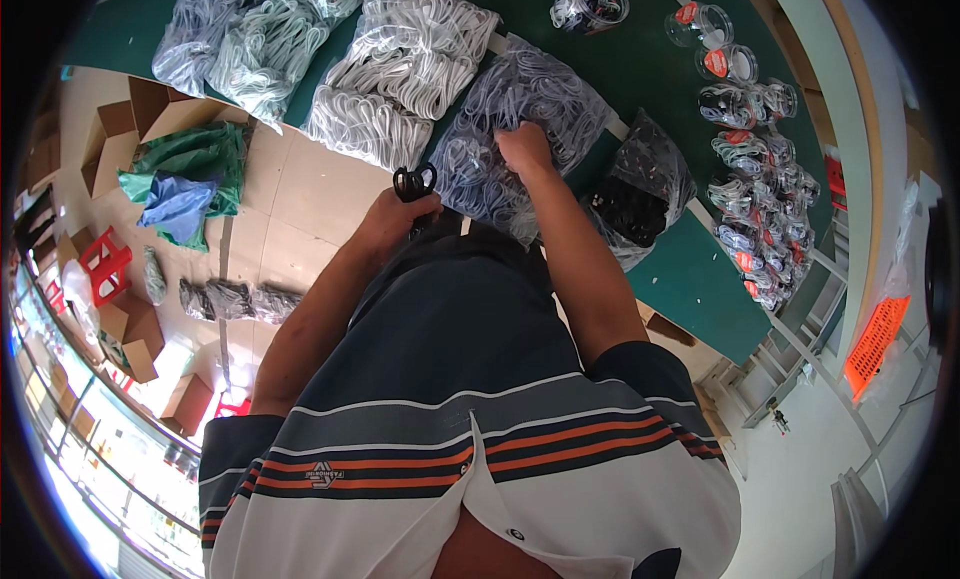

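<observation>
My left hand (396, 219) is closed around a coiled black cable (415, 183), whose loops stick up above the fingers near the table's front edge. Over a clear plastic bag of grey-lilac coiled cables (480, 169), my right hand (524, 147) reaches in with its fingers curled together among the coils. What its fingertips grip is hidden. A bag of white cables (400, 69) lies to the left of that bag. On its right is a bag of black cables (632, 204), partly open toward me.
More bagged cables (265, 49) lie at the far left of the green table (690, 279). Clear jars of coiled cables (755, 199) crowd its right side, with a jar of dark cables (590, 6) farther back. Open cardboard boxes (110, 144), a red stool (104, 264) and bags (235, 299) stand on the floor, left.
</observation>
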Demonstrator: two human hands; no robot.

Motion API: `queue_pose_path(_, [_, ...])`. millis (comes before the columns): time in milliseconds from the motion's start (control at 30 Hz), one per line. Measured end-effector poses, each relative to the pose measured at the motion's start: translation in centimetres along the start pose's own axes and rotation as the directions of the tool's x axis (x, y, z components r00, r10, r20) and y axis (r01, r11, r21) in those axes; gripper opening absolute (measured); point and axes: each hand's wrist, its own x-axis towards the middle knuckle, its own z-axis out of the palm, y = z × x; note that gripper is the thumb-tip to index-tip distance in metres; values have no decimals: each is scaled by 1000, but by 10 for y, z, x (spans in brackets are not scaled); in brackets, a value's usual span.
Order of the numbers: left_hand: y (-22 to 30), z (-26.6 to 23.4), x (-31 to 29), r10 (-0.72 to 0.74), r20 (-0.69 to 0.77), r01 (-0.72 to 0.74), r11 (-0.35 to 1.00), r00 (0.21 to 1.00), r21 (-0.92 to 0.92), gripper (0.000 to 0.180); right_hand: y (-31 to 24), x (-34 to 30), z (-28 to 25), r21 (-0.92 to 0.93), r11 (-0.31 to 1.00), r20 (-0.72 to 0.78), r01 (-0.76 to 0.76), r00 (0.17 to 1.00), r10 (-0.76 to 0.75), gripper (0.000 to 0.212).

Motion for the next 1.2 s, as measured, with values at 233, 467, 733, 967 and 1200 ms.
queue_pose_path(233, [4,-4,11,22,-48,-14,987,999,158,20,-7,-38,-40,166,986,203,-1,979,-33,33])
queue_pose_path(467, [39,25,20,755,207,-595,285,623,751,23,-21,-99,-104,407,911,419,-71,901,-116,20])
queue_pose_path(733, [52,19,30,748,602,-666,-300,280,683,35,-44,-135,-125,610,758,577,-230,785,-227,21])
queue_pose_path(967, [55,14,17,764,616,-684,-345,194,643,28,-43,-131,-124,545,808,685,-223,675,-276,26])
queue_pose_path(1200, [24,7,3,809,379,-752,112,448,650,22,-53,-104,-125,541,828,740,-149,553,-384,31])
